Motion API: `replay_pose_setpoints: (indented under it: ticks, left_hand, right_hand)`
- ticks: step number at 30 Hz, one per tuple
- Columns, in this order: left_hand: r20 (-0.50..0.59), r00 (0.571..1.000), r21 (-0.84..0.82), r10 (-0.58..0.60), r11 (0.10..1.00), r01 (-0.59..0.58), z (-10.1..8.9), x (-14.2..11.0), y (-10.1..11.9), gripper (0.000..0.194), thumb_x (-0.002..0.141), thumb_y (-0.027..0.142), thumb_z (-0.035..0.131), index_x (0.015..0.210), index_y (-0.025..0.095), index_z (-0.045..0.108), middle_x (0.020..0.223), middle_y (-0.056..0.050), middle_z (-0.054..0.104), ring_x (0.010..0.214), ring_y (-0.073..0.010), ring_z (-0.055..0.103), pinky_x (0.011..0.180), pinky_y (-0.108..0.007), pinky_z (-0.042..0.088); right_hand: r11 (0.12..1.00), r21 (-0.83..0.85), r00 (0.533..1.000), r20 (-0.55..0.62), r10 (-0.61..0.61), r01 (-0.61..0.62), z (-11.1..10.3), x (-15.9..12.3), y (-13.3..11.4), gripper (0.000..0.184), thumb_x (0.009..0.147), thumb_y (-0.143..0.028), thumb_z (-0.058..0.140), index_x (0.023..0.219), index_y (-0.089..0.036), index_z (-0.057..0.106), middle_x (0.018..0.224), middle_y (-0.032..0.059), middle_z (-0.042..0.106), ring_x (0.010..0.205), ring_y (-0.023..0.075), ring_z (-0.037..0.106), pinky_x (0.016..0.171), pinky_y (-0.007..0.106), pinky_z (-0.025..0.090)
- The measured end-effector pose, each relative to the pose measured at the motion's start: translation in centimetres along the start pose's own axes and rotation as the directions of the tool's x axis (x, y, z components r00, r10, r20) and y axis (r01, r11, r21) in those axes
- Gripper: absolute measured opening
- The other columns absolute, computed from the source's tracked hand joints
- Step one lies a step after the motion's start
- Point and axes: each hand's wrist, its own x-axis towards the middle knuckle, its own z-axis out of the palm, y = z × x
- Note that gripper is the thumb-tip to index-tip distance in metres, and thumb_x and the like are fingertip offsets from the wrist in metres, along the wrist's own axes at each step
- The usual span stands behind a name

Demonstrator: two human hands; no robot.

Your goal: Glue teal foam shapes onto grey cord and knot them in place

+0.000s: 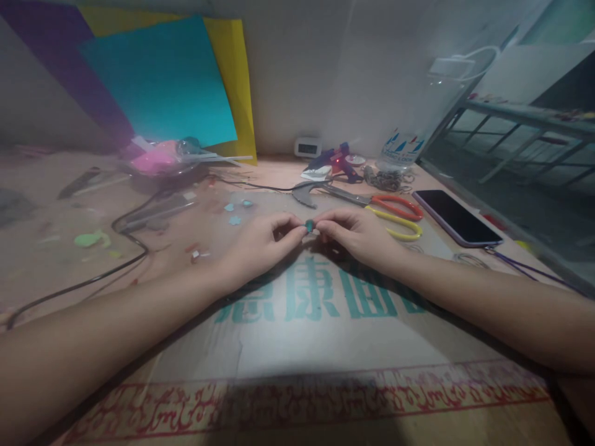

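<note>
L hand (267, 243) & R hand (356, 234) pinching sm. teal pc. (309, 226), flat scalloped blue cutout (235, 220) nr.

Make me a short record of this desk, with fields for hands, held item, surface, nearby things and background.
Left hand: fingertips pinched at the held item
Right hand: fingertips pinched at the same item, from the other side
Held item: small teal piece, exact shape unclear
Surface: printed sheet with green characters and a red patterned border
Beyond left hand: light-blue cut pieces
Beyond right hand: scissors, one handle orange, one yellow
Far right: phone, screen dark
Background: blue sheet in front of a yellow sheet
</note>
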Motion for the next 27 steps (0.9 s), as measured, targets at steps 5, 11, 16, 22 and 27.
replay_pose_setpoints:
  ticks: [5, 11, 16, 22, 27]
  left_hand:
    - [-0.002, 1.0, -0.01, -0.008, 1.0, 0.008, -0.12, 0.01, 0.05, 0.025, 0.092, 0.032, 0.051, 0.081, 0.016, 0.066, 0.072, 0.001, 0.066, 0.068, -0.0139, 0.057, 0.064, -0.025, 0.04]
    - [-0.003, 0.999, 0.01, 0.036, 0.999, -0.036, 0.0, -0.02, -0.07, 0.023, 0.093, 0.03, 0.051, 0.084, 0.016, 0.067, 0.073, 0.002, 0.066, 0.069, -0.0126, 0.057, 0.065, -0.024, 0.041]
    - [0.004, 0.996, 0.045, 0.091, 0.995, -0.091, 0.11, -0.22, -0.33, 0.021, 0.094, 0.028, 0.051, 0.088, 0.017, 0.069, 0.077, 0.003, 0.069, 0.066, -0.0112, 0.057, 0.065, -0.023, 0.041]
    - [0.011, 0.994, 0.102, 0.113, 0.988, -0.114, 0.1, -0.34, -0.32, 0.021, 0.094, 0.028, 0.051, 0.088, 0.018, 0.068, 0.077, 0.002, 0.069, 0.066, -0.012, 0.058, 0.064, -0.024, 0.041]
    - [-0.028, 0.995, 0.126, 0.096, 0.988, -0.092, -0.12, -0.27, 0.04, 0.026, 0.096, 0.032, 0.049, 0.086, 0.017, 0.068, 0.075, 0.001, 0.069, 0.069, -0.0138, 0.06, 0.065, -0.025, 0.041]
  right_hand:
    - [0.982, -0.059, 0.976, -0.114, -0.183, 0.178, -0.04, 0.04, -0.12, 0.027, 0.094, -0.036, 0.056, 0.105, -0.017, 0.073, 0.071, -0.0006, 0.065, 0.059, 0.0104, 0.056, 0.055, 0.023, 0.045]
    - [0.877, -0.268, 0.89, -0.116, -0.44, 0.399, -0.2, 0.0, -0.23, 0.017, 0.09, -0.023, 0.064, 0.101, -0.019, 0.076, 0.083, 0.0023, 0.069, 0.078, 0.0141, 0.062, 0.076, 0.028, 0.049]
    - [0.832, -0.318, 0.868, -0.053, -0.493, 0.453, -0.38, 0.18, 0.09, 0.017, 0.093, -0.02, 0.061, 0.1, -0.02, 0.077, 0.082, 0.0021, 0.067, 0.076, 0.0133, 0.062, 0.07, 0.026, 0.049]
    - [0.861, -0.309, 0.895, -0.061, -0.442, 0.405, -0.32, -0.09, -0.2, 0.02, 0.093, -0.023, 0.06, 0.106, -0.019, 0.075, 0.086, 0.0028, 0.07, 0.079, 0.0141, 0.064, 0.073, 0.027, 0.05]
    - [0.924, -0.281, 0.955, -0.068, -0.288, 0.258, -0.26, -0.03, -0.38, 0.02, 0.088, -0.033, 0.064, 0.095, -0.017, 0.074, 0.089, 0.0048, 0.074, 0.081, 0.017, 0.066, 0.074, 0.028, 0.05]
